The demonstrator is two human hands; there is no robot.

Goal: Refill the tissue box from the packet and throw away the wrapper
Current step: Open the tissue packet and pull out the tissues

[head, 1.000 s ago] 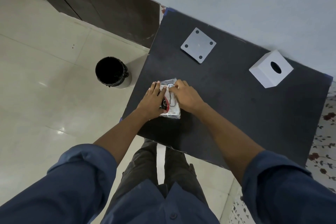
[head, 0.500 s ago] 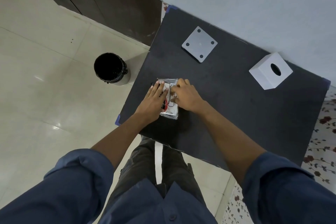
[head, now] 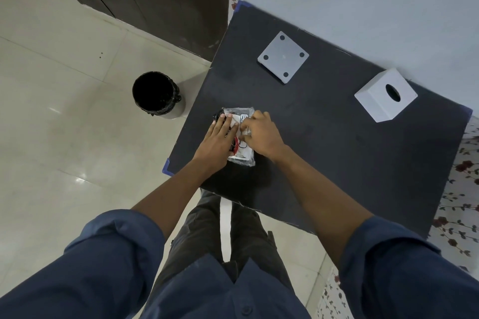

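Tissue packet [head: 242,149] sits on the black table [head: 324,150] near its left edge. Left hand [head: 216,142] lies flat on it, fingers spread out, while the right hand [head: 261,133] pinches the wrapper top. White tissue box [head: 385,94] is by the far right corner, its base plate [head: 283,57] near the far edge, bin [head: 156,94] on the floor left.

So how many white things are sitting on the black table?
3: a flat square plate at the far side, the tissue box far right, and the tissue packet under both hands near the front-left edge.
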